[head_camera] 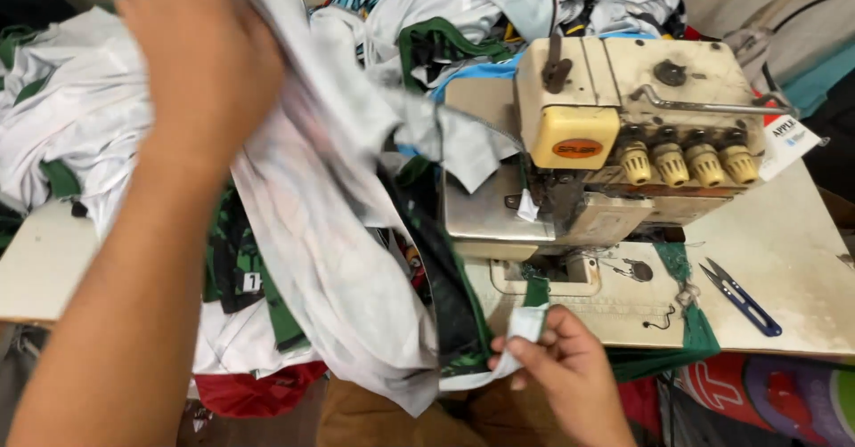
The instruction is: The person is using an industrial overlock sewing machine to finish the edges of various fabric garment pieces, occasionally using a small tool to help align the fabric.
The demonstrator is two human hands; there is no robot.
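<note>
Looks like the feeding-in step: left hand [200, 55] grips the white shirt [329, 233] bunched at upper left, right hand [561, 362] fingers pinched on its hem at bottom centre. Next move probably needs that hem lined up flat under the sewing machine [614, 135].

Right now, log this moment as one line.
left hand: lifting white garment | right hand: pinching its hem | sewing machine: behind | snips: on table

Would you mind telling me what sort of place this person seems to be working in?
Most likely a garment sewing workshop. A cream overlock sewing machine sits on a worn work table, cut fabric pieces are heaped behind it, and blue thread snips lie beside the machine.
</note>
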